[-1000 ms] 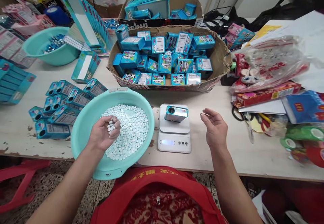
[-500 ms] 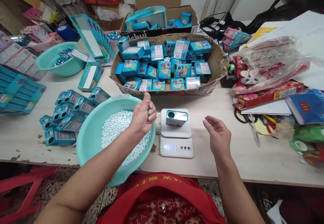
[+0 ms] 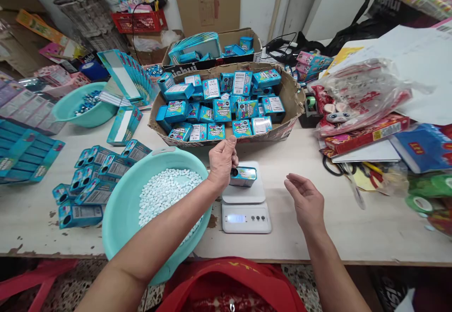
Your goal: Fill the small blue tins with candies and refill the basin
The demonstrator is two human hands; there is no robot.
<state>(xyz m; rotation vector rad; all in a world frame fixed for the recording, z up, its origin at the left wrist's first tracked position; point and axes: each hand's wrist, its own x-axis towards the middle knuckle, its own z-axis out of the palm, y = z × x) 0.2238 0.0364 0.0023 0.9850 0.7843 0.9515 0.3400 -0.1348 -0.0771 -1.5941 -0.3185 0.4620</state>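
My left hand (image 3: 222, 164) is closed, thumb up, right beside the round hole of a small blue candy box (image 3: 243, 176). What its curled fingers hold, if anything, is hidden. That box rests on the plate of a white kitchen scale (image 3: 246, 218) with a lit display. To the right of the scale, my right hand (image 3: 306, 204) hovers above the table, fingers loosely curved and holding nothing. Under my left forearm stands a large turquoise basin (image 3: 118, 208), in which small pale candies (image 3: 165, 192) are heaped.
Several blue boxes with round holes (image 3: 102, 168) stand left of the basin. Behind the scale is a cardboard box (image 3: 294, 109) full of blue candy boxes. A smaller turquoise bowl (image 3: 63, 109) sits back left. Scissors (image 3: 334, 167) and plastic bags (image 3: 374, 86) lie at the right.
My left hand has moved right, from above the basin to the box on the scale, staying closed. The right hand keeps its pose. The whole view has shifted slightly.
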